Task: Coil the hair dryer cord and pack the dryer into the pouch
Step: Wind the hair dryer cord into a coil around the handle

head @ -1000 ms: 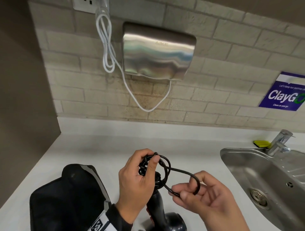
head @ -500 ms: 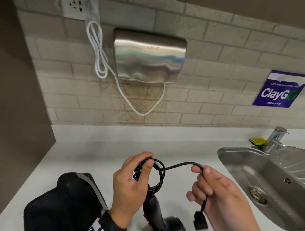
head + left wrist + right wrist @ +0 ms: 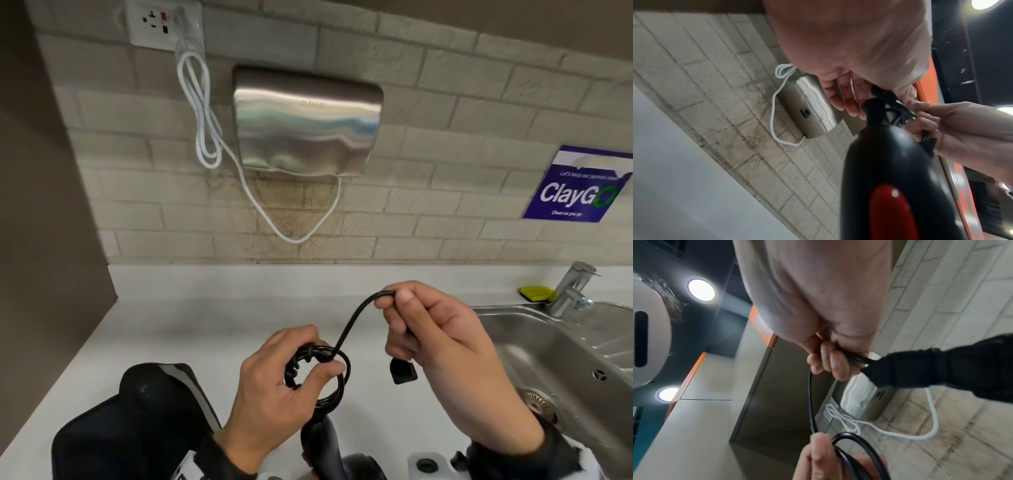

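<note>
My left hand (image 3: 274, 383) grips the coiled black cord (image 3: 322, 373) above the dryer's handle. The black hair dryer (image 3: 320, 448) hangs below it at the bottom edge; the left wrist view shows its handle with a red switch (image 3: 890, 214). My right hand (image 3: 435, 339) pinches the free end of the cord (image 3: 356, 318), raised to the right of the coil. The black plug (image 3: 404, 371) dangles under that hand, and looms large in the right wrist view (image 3: 941, 368). The black pouch (image 3: 137, 425) lies on the counter at the lower left, beside my left forearm.
A white counter (image 3: 191, 318) runs to a brick-tiled wall. A steel sink (image 3: 561, 359) with a tap (image 3: 572, 291) and a yellow sponge (image 3: 536, 293) is at the right. A steel hand dryer (image 3: 305, 123) with a white cable (image 3: 205, 137) hangs on the wall.
My right hand has pulled the cord's end out of the loop and lifted it up and to the right, so the plug now hangs under it. The left hand keeps the coil.
</note>
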